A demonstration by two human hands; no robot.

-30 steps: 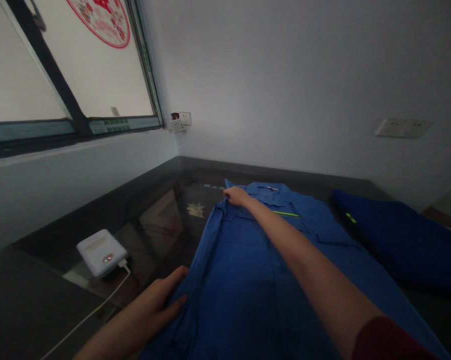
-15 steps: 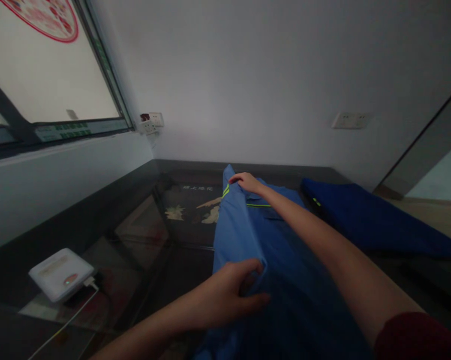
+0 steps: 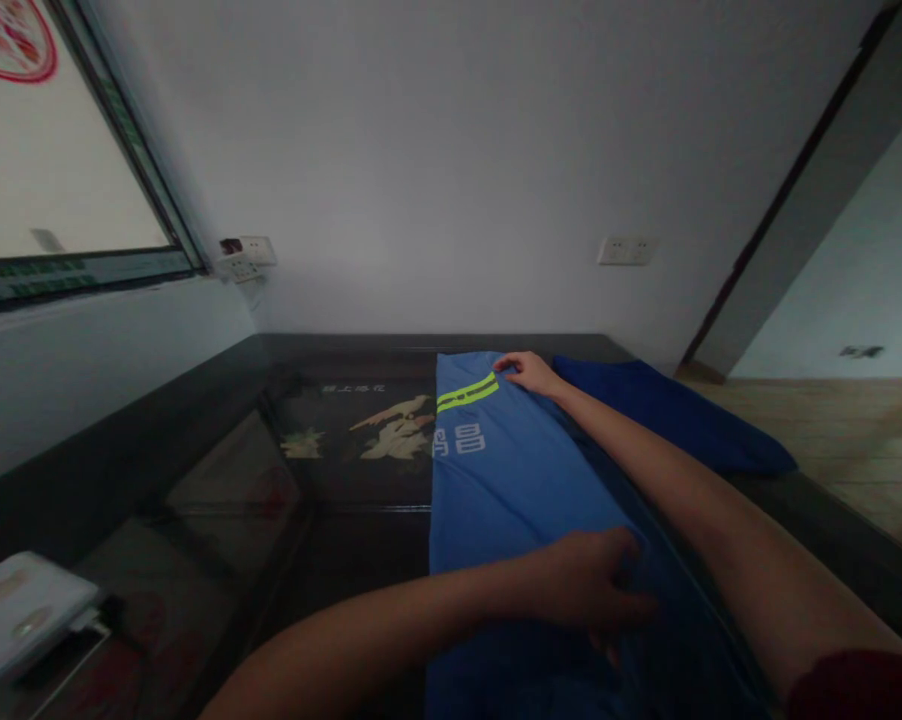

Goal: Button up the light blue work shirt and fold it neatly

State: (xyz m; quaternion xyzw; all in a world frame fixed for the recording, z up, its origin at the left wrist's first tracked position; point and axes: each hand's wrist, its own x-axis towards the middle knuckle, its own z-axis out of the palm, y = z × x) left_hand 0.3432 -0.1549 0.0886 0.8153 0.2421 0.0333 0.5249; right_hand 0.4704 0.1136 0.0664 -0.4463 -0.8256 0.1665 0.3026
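A blue work jacket [image 3: 507, 490] lies lengthwise on a dark table, part of it folded over. Its upturned face carries two yellow-green stripes near the far end and white lettering below them. At the far end, my right hand [image 3: 527, 371] pinches the fabric's right edge beside the stripes. My left hand [image 3: 597, 585] is closed on the same edge nearer to me; it is dim and slightly blurred, and its forearm crosses over the cloth. The jacket's near end runs out of view at the bottom.
A folded dark blue cloth [image 3: 661, 410] lies to the right on the dark tabletop [image 3: 368, 545]. At the left sits a white box-like device [image 3: 27, 615] with a cable. A wall with sockets [image 3: 625, 251] stands behind, a window [image 3: 61, 150] at the left.
Both hands have carried the jacket's edge to the right, so the fold now lies flatter and wider, showing the lettering and more of the stripes. My view has turned right.
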